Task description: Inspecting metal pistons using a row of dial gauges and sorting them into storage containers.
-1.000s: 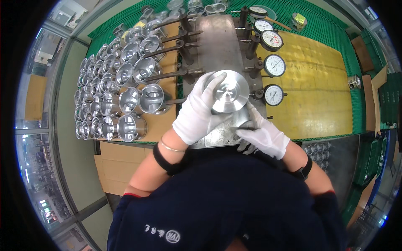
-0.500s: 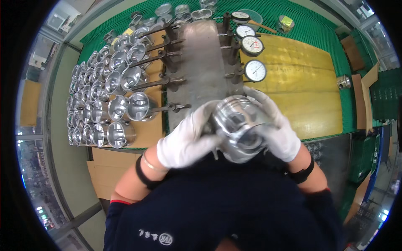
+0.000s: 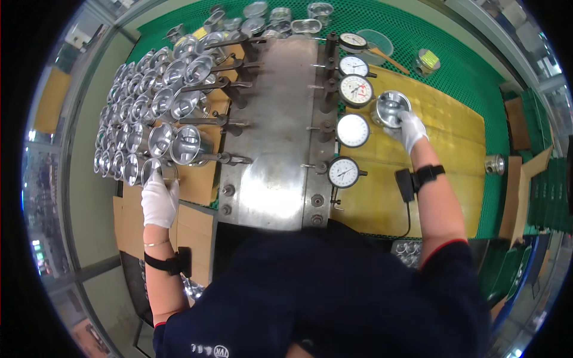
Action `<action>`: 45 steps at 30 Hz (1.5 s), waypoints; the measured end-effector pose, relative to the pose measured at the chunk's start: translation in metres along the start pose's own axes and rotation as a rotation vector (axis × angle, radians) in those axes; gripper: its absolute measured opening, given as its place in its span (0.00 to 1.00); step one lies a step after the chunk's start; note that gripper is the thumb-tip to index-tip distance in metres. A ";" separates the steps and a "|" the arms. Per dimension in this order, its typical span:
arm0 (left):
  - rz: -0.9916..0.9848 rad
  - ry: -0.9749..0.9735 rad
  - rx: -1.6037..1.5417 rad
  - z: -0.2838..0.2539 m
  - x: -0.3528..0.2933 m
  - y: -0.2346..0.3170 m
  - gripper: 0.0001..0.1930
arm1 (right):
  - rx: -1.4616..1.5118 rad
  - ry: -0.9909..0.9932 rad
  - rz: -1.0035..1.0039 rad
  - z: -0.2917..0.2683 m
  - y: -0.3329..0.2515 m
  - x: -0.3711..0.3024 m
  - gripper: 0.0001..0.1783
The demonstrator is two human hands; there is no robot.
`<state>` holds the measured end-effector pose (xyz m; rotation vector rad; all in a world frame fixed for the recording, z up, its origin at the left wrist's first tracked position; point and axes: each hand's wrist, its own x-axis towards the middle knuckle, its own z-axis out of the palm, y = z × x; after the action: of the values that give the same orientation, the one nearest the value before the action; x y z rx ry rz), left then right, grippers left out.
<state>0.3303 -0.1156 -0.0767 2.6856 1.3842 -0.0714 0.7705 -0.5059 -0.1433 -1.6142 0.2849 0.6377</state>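
Observation:
My right hand [image 3: 412,131], in a white glove, grips the rim of a silvery metal piston [image 3: 389,105]. That piston stands at the far left part of the yellow board [image 3: 436,161], its hollow end facing up, close to the dial gauges. Over on the left, my gloved left hand [image 3: 160,201] has its fingers at the rim of another piston [image 3: 169,173], the frontmost in the rows. Several more pistons [image 3: 186,143] lie behind it on brown cardboard, hollow ends toward me. The undersides of both held pistons are hidden.
Between the hands stands a steel plate fixture [image 3: 271,149] with clamp posts [image 3: 230,89] on its left and several dial gauges [image 3: 344,173] on its right. Green mesh matting carries a piston with a yellow note [image 3: 427,61], a clear round dish [image 3: 382,43] and a wooden-handled tool [image 3: 391,61].
My hands were together in front of me around one piston. They have parted: the right has moved to the yellow board with a piston, the left to the front row of pistons.

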 end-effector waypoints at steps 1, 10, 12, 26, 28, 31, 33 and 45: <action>0.071 0.084 0.039 0.003 0.000 -0.002 0.23 | -0.005 -0.018 0.002 0.004 0.000 0.022 0.17; 0.234 0.203 0.287 0.009 0.011 -0.023 0.18 | 0.032 -0.020 -0.104 0.008 -0.010 0.043 0.23; 0.061 0.194 0.278 0.010 0.009 -0.024 0.18 | 0.047 -0.032 -0.223 -0.005 -0.003 0.016 0.31; -0.108 -0.584 -1.748 -0.095 -0.055 0.086 0.18 | -0.504 -0.845 -0.611 0.131 -0.001 -0.262 0.55; -0.048 -1.057 -1.835 -0.084 -0.058 0.099 0.17 | -0.304 -0.741 -0.860 0.161 0.037 -0.268 0.68; -0.001 -1.199 -1.608 -0.059 -0.047 0.089 0.24 | -0.637 -0.571 -1.076 0.160 0.026 -0.265 0.66; 0.439 -0.902 -1.009 -0.062 -0.040 0.091 0.25 | -0.778 -0.522 -1.072 0.156 0.021 -0.260 0.63; 1.082 0.102 -0.487 -0.019 -0.030 0.139 0.46 | -0.918 -0.372 -1.119 0.139 0.023 -0.256 0.48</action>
<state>0.4252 -0.2175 -0.0428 2.6092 -0.1784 0.4324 0.5170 -0.4201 -0.0246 -2.0894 -1.2855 0.1365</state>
